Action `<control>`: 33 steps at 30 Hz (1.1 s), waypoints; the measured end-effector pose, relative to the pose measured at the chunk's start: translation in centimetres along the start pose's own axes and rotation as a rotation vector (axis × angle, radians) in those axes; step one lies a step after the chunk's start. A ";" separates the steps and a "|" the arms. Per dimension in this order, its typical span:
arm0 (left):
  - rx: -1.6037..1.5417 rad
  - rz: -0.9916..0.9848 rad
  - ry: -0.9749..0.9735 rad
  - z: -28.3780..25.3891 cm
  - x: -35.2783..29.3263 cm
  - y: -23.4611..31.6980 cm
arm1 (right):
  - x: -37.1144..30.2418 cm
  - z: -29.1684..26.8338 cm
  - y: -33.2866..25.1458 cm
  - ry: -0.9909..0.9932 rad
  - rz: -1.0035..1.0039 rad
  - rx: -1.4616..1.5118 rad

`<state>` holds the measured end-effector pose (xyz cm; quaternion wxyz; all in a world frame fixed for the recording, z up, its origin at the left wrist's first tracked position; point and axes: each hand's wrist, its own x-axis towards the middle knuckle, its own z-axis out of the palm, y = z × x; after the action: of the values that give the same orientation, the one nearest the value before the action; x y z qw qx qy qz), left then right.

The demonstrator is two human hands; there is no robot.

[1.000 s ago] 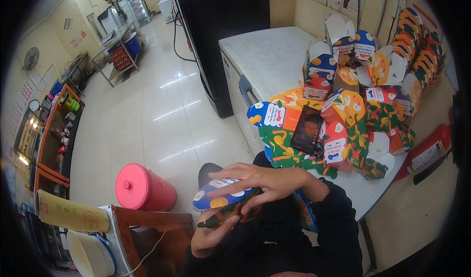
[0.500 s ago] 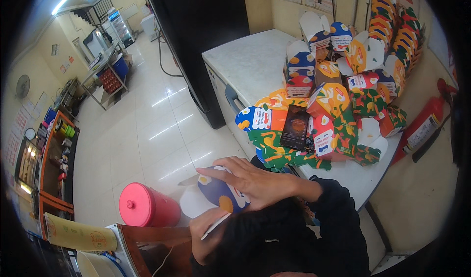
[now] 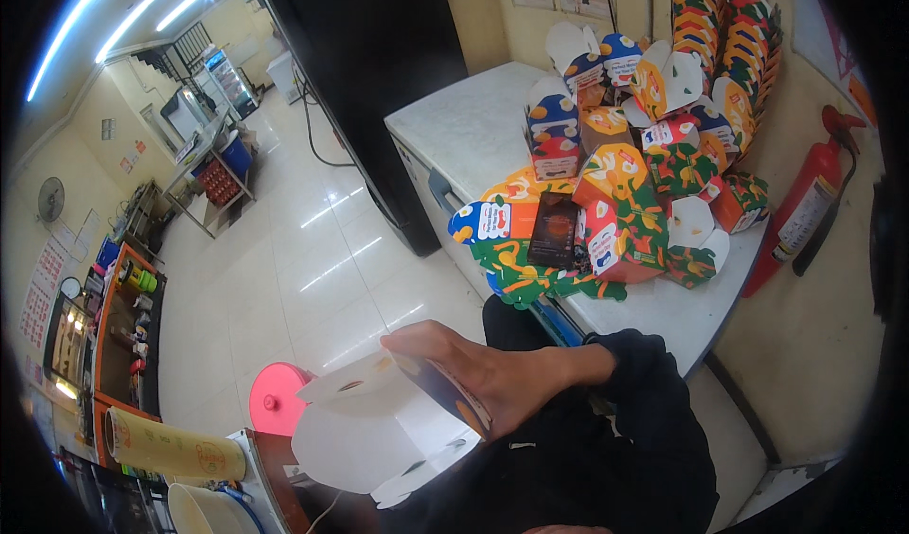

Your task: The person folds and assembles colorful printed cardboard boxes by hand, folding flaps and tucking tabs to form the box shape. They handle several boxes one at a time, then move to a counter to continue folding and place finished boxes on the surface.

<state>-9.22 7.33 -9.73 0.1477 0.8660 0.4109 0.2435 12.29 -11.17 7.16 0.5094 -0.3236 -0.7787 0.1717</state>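
— What is the right hand (image 3: 483, 368) holding, please?
— It is closed upon the edge of a paper carton (image 3: 346, 430), whose white inside is showing (a blue patterned flap (image 3: 443, 392) is next to the palm).
— And where is this carton?
— Before the dark clothes (image 3: 578, 458), left of the white-topped counter (image 3: 450, 108). The left hand's grip I cannot tell; it is out of sight.

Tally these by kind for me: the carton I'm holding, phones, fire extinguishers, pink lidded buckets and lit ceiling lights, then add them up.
Held carton: 1
Phone: 1
Fire extinguisher: 1
Pink lidded bucket: 1
Lit ceiling lights: 3
Total: 7
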 end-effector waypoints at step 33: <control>-0.662 0.454 -0.305 -1.0 -0.2 10.7 | -11.2 -9.6 -0.9 0.406 0.763 -1.306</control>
<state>-3.03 0.61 -4.11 0.4192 0.8666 0.0829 0.2577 23.73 -20.07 4.08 0.2541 -0.8281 -0.4483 -0.2206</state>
